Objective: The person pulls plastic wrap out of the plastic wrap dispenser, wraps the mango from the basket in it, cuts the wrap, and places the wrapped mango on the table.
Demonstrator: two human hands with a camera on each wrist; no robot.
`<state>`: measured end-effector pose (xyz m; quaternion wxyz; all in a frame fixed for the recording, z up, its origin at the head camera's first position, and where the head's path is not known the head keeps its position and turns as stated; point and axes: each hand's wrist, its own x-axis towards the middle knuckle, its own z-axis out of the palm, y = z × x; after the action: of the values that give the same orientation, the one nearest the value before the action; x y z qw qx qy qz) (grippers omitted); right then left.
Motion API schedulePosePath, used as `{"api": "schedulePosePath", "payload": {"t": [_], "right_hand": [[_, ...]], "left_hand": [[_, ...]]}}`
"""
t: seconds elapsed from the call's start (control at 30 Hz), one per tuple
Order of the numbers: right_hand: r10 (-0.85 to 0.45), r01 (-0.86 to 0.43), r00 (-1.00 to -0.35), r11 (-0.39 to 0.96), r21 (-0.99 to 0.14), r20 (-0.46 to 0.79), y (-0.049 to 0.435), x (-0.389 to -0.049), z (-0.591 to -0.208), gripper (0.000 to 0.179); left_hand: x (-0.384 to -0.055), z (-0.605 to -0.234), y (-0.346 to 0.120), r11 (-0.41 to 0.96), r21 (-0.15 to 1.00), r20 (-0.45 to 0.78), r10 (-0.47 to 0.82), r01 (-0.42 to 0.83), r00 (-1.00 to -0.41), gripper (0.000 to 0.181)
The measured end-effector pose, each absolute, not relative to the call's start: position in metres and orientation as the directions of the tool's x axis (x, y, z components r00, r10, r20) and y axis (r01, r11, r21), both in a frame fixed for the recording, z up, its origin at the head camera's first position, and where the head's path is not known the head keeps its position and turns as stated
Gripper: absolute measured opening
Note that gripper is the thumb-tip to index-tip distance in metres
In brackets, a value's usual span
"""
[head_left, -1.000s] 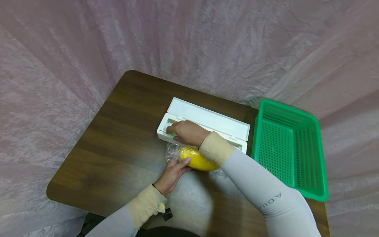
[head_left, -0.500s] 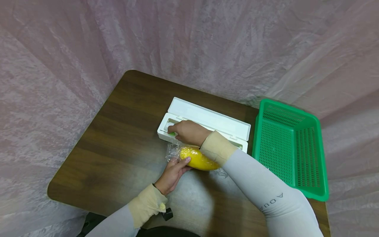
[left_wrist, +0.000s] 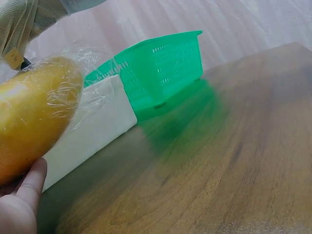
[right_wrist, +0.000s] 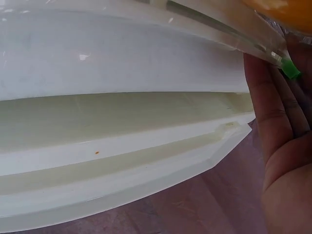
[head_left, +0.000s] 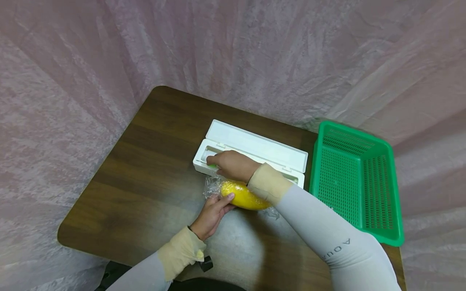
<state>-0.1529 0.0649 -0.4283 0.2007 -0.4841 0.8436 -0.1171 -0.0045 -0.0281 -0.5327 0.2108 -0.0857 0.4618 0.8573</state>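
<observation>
A yellow mango point(head_left: 245, 198) in crinkled cling film point(head_left: 212, 186) is held in my left hand point(head_left: 211, 216), thumb on top and fingers beneath. My right hand point(head_left: 236, 163) reaches over it to the left end of a long white cling film dispenser point(head_left: 202, 165), whose lid point(head_left: 258, 144) stands open. There the right fingers pinch a small green slide cutter point(right_wrist: 291, 68) on the clear rail point(right_wrist: 209, 22) along the front edge. The white film roll point(right_wrist: 78, 53) lies inside the dispenser. The right forearm hides part of the mango and of the dispenser.
A green perforated basket point(head_left: 395, 194) stands at the table's right side, close to the dispenser's right end. The brown wooden table point(head_left: 145, 161) has rounded corners. Pinkish curtains point(head_left: 233, 52) hang behind it and at both sides.
My right hand has shifted very slightly right and downward at the dispenser's left end, still on the green slide cutter. The left hand and the mango have hardly moved.
</observation>
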Motion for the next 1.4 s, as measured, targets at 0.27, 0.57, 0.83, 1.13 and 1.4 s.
{"api": "schedulePosePath", "payload": {"t": [0.27,0.57,0.83,1.13,1.4], "right_hand": [[-0.864,-0.768,-0.450,0.504,-0.395,-0.226,0.0636,-0.1524,-0.4287,0.023],[-0.889,-0.818,-0.420,0.458,-0.347,-0.183,0.0634,-0.1539,-0.4288,0.021],[-0.898,-0.843,-0.425,0.439,-0.311,-0.113,0.0668,-0.1548,-0.4271,0.017],[-0.874,-0.805,-0.467,0.484,-0.344,-0.136,0.0699,-0.1532,-0.4269,0.015],[-0.862,-0.792,-0.483,0.505,-0.342,-0.155,0.0720,-0.1515,-0.4264,0.016]], "left_hand": [[-0.0047,-0.5312,-0.0288,-0.476,0.758,-0.348,0.281,-0.445,-0.894,0.049],[-0.0038,-0.5344,-0.0305,-0.475,0.767,-0.327,0.289,-0.432,-0.900,0.052],[-0.0037,-0.5353,-0.0298,-0.482,0.765,-0.324,0.283,-0.426,-0.903,0.053],[-0.0029,-0.5356,-0.0254,-0.494,0.765,-0.322,0.262,-0.413,-0.910,0.047],[-0.0027,-0.5390,-0.0251,-0.514,0.765,-0.302,0.245,-0.388,-0.921,0.052]]}}
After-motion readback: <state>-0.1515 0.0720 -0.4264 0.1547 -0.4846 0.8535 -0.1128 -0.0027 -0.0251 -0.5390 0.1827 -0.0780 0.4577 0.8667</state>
